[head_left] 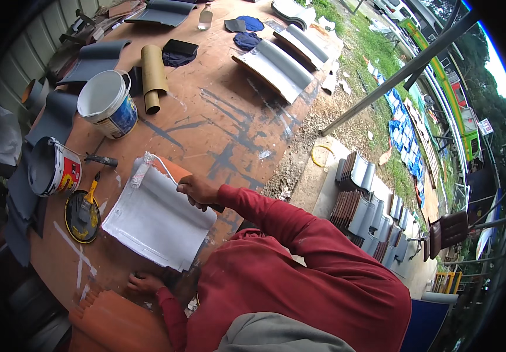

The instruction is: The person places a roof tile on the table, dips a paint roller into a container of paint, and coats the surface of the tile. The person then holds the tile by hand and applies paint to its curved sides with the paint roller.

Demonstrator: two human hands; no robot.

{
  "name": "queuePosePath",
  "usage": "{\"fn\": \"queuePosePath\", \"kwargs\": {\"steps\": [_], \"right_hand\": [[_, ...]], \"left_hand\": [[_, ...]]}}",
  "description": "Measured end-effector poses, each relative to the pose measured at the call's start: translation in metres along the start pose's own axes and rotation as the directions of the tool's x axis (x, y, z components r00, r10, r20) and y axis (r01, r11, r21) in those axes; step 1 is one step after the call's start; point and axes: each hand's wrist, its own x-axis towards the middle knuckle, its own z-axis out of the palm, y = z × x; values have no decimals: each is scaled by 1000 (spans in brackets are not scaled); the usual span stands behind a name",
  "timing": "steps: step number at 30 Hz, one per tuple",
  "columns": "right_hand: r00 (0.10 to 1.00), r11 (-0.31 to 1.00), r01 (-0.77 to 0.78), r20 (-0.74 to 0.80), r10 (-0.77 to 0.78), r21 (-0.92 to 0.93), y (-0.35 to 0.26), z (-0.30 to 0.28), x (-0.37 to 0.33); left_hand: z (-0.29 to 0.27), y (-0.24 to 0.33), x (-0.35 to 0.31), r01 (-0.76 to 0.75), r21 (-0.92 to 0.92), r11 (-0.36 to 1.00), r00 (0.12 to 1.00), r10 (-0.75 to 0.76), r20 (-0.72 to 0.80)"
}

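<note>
My right hand (pixel 199 192) is closed around the handle of a small paint roller (pixel 169 171). The fluffy, white-coated roller head rests at the far left corner of a curved roof tile (pixel 158 220). White paint covers most of this tile's face, and a strip of bare orange shows at its far edge. On the tabletop, just off the tile's near edge, lies my left hand (pixel 144 283), fingers loosely bent and apart, with nothing visible in them. An unpainted orange tile (pixel 118 322) is close below it.
Left of the painted tile are a black lid (pixel 83 217) with a yellow-handled brush (pixel 92 189), a tilted paint pail (pixel 59 167) and a white bucket (pixel 109 105). A cardboard tube (pixel 152 73) lies beyond. Grey tiles (pixel 279 69) rest farther back; stacked tiles (pixel 361 205) stand on the right.
</note>
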Motion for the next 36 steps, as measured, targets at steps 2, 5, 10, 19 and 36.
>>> {"fn": "queuePosePath", "kwargs": {"steps": [2,5,10,19,36], "right_hand": [[995,1000,-28,-93,27,-7,24,-8,-23],[981,991,-133,-140,132,2,59,-17,-70],[915,869,168,-254,-312,-465,136,-37,-155],[948,922,-289,-215,236,-258,74,-54,-238],[998,967,19,-53,-34,-254,-30,-14,12]], "left_hand": [[5,-2,0,-42,31,999,999,42,-27],[4,-2,1,-12,-13,1000,1000,12,10],[9,-5,2,-3,50,999,1000,3,4],[3,-10,6,20,42,999,999,-19,-26],[-13,18,2,110,19,994,994,-110,25]]}}
